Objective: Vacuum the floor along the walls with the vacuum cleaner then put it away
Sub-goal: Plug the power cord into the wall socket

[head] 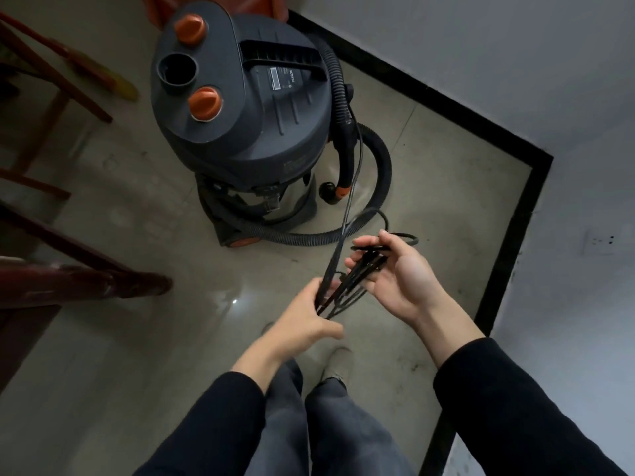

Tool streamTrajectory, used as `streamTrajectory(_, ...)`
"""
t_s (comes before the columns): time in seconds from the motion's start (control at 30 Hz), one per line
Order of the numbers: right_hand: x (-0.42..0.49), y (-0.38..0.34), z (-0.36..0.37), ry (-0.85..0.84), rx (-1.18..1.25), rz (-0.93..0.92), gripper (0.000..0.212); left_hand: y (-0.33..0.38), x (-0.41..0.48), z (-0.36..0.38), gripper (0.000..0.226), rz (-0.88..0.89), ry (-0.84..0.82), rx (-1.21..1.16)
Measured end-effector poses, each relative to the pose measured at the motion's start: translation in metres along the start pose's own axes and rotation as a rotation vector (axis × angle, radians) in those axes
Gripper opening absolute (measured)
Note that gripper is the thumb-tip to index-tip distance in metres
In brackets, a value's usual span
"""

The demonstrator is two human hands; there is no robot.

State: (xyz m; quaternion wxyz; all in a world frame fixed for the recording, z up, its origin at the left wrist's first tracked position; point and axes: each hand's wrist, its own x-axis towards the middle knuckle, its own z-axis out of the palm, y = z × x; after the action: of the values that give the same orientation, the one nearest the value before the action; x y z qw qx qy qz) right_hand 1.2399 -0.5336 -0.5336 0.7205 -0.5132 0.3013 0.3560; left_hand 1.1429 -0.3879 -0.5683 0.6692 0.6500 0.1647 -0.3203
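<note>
Just in front of the vacuum cleaner [247, 108], our left hand [305, 316] pinches the gathered power cord [347, 283] while our right hand [398, 276] cradles its loops in curled fingers, so we should keep the loops even and draw the remaining slack in gently, without kinks.

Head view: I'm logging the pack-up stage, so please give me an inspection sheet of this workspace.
Surface: glossy tiled floor, dark smudges near the corner.
Job's things: vacuum cleaner upright near the corner, hose curling on the floor beside it.
Clutter: broom beside wooden furniture legs.
Hands: left hand and right hand both hold cord loops.
Cables: power cord, one strand rising toward the vacuum cleaner.
Surroundings: white walls, black skirting, wall socket.
</note>
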Motion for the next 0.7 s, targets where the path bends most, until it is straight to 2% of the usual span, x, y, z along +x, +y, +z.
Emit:
streamTrajectory(0.1,-0.004,0.0,0.001,-0.015,0.031,-0.025,0.041,-0.002,0.009,0.016,0.067,-0.011,0.135,0.067)
streamTrajectory(0.2,-0.008,-0.004,0.0,-0.043,-0.022,-0.01,0.039,-0.004,0.021,0.021,0.021,0.017,0.282,0.013)
streamTrajectory(0.3,-0.012,-0.027,-0.005,-0.029,-0.296,0.02,0.04,-0.003,0.022,0.008,0.004,0.073,0.254,-0.007)
streamTrajectory(0.37,-0.008,-0.054,-0.014,0.136,-0.524,-0.034,0.04,-0.006,0.02,-0.012,0.01,0.078,0.271,0.018)
streamTrajectory(0.4,-0.004,-0.069,-0.022,0.232,-0.535,-0.083,0.04,-0.008,0.017,-0.025,0.012,0.058,0.306,0.036)
streamTrajectory(0.5,0.001,-0.099,-0.043,0.39,-0.328,-0.251,0.035,-0.022,0.011,-0.065,0.018,-0.03,0.495,0.143)
streamTrajectory(0.57,0.001,-0.106,-0.05,0.476,-0.282,-0.417,0.03,-0.033,0.008,-0.089,0.017,-0.063,0.598,0.283)
streamTrajectory(0.7,-0.001,-0.117,-0.052,0.731,-0.156,-0.701,0.026,-0.044,-0.001,-0.121,0.016,-0.078,0.646,0.511)
